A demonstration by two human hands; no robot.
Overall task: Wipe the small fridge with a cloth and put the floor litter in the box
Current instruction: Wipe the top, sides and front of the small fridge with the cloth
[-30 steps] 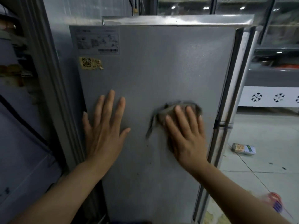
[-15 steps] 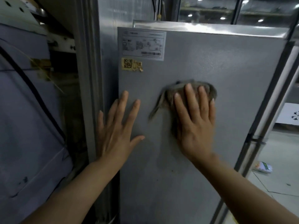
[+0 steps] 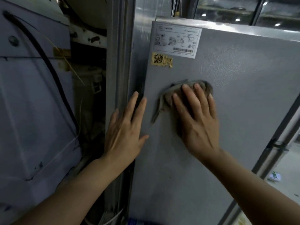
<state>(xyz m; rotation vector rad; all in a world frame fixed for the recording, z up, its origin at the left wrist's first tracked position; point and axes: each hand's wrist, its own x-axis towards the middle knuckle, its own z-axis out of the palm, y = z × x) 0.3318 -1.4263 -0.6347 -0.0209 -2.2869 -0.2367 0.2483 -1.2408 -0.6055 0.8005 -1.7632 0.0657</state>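
Mid-frame, flat-fingered right hand [image 3: 197,120] pressed crumpled grey-brown cloth [image 3: 168,96] on textured grey metal fridge panel [image 3: 243,98], left hand [image 3: 125,127] flat beside; wiping underway, crumpled white-green litter [image 3: 274,176] lower right unpicked.

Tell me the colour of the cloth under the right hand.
Grey-brown cloth, seen in the head view.

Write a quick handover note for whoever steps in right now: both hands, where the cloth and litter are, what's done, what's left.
Left hand: flat, fingers straight, resting at the left edge of the fridge side panel, holding nothing.
Right hand: flat, pressing the grey cloth against the panel, below the yellow QR sticker and white label.
Done: wiping is under way on this side; how much is clean cannot be told.
Left: finish wiping; one piece of litter lies on the floor at lower right. The box is not in view.
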